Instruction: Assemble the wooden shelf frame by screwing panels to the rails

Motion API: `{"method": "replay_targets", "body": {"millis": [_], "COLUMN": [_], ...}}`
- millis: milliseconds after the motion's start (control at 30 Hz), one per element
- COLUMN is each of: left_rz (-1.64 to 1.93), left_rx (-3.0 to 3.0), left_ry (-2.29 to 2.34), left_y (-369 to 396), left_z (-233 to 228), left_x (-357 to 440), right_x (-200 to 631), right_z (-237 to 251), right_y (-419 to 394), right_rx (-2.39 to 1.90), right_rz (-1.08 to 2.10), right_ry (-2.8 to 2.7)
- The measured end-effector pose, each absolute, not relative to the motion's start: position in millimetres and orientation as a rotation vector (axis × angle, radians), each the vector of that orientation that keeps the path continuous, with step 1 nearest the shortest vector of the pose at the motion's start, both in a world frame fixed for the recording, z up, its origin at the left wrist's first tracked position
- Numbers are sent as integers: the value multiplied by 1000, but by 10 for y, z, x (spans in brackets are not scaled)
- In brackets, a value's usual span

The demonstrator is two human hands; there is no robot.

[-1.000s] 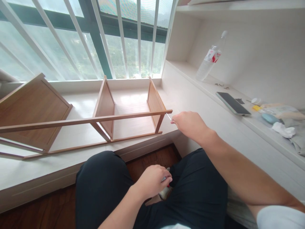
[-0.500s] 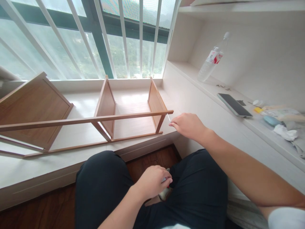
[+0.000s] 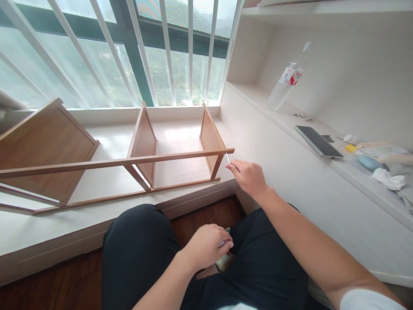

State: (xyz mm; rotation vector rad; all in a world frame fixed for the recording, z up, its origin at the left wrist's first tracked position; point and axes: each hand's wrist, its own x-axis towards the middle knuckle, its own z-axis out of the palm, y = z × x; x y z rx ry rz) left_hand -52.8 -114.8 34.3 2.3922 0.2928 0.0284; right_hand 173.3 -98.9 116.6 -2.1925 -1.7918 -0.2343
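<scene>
My right hand [image 3: 249,175] is closed, thumb and fingers pinching a thin silver hex key [image 3: 228,158]. The key's upper end meets the underside of the wooden shelf frame [image 3: 180,156] near the right tip of its long front rail. The frame lies on its side along the white window ledge, with panels standing between its rails. Over my lap, my left hand [image 3: 208,243] has its fingers curled around something small and pale, mostly hidden. Below those fingers, a whitish object [image 3: 223,261] shows partly between my thighs.
A barred window [image 3: 180,64] rises behind the ledge [image 3: 106,137]. On the right shelf stand a plastic bottle [image 3: 288,82], small metal pieces [image 3: 303,117], a phone [image 3: 318,141], a blue item [image 3: 370,162] and crumpled white tissue [image 3: 389,179]. My knees flank the dark wooden floor [image 3: 206,213].
My right hand has swung slightly left and down, and the hex key's slant has changed with it. My left hand and the wooden frame look unmoved.
</scene>
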Motion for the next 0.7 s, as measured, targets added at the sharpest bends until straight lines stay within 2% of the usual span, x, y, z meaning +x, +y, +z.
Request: {"method": "replay_targets", "body": {"millis": [167, 700], "left_rz": [13, 0], "left_rx": [2402, 2396], "left_ry": [292, 297], "left_y": [-1153, -1148], "left_z": [330, 317], "left_x": [-527, -518], "right_x": [1709, 1751], "right_z": [1032, 753], "right_y": [-949, -855], "right_rx": [-2250, -1911], "right_rz": [-270, -326], "right_ry": [-1755, -1658]}}
